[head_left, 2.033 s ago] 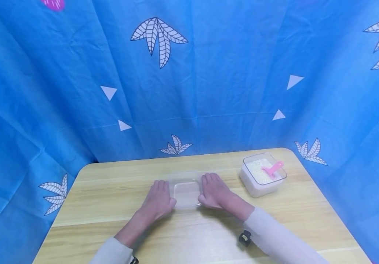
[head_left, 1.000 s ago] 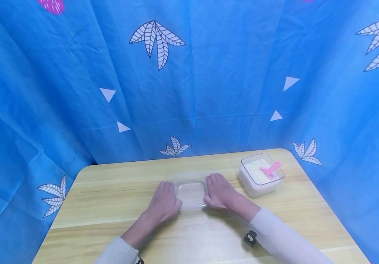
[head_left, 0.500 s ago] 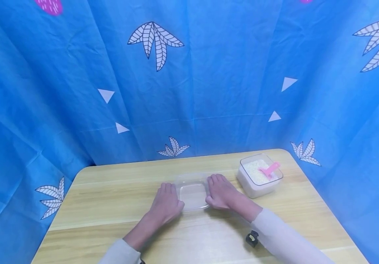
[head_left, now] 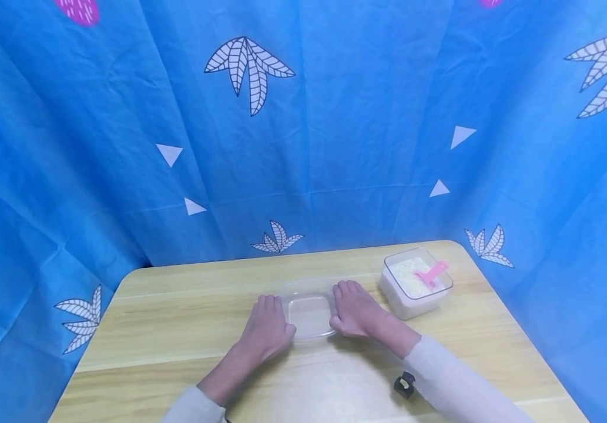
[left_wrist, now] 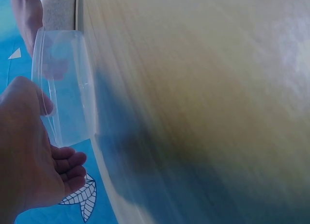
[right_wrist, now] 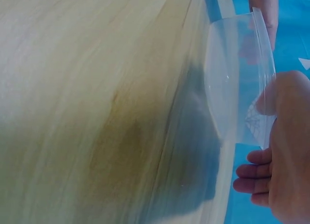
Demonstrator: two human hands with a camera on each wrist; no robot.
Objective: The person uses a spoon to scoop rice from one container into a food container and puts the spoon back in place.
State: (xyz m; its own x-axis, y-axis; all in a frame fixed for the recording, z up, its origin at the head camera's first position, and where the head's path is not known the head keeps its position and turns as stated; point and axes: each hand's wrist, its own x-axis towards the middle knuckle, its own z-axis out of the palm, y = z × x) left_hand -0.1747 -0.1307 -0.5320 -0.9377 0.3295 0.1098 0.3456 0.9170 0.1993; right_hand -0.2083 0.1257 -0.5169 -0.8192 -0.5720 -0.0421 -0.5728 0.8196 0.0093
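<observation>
A clear plastic food container (head_left: 309, 317) sits at the middle of the table, its open top facing up. My left hand (head_left: 267, 327) grips its left side, the thumb pressed on the near wall by the rim in the left wrist view. On the opposite side my right hand (head_left: 355, 309) holds it, with the thumb (right_wrist: 267, 102) on the rim and the other fingers curled below. Whether the container's base touches the wood or hovers just over it, I cannot tell. Nothing shows inside it.
A clear square box (head_left: 414, 302) of white rice-like grains stands at the back right, close to my right hand. In it lies a pink scoop (head_left: 432, 274). The wooden table (head_left: 176, 317) ends at a blue patterned curtain (head_left: 366, 147).
Both hands have shifted the clear food container a little to the right, closer to the box of grains. Over the last half second they have hardly moved.
</observation>
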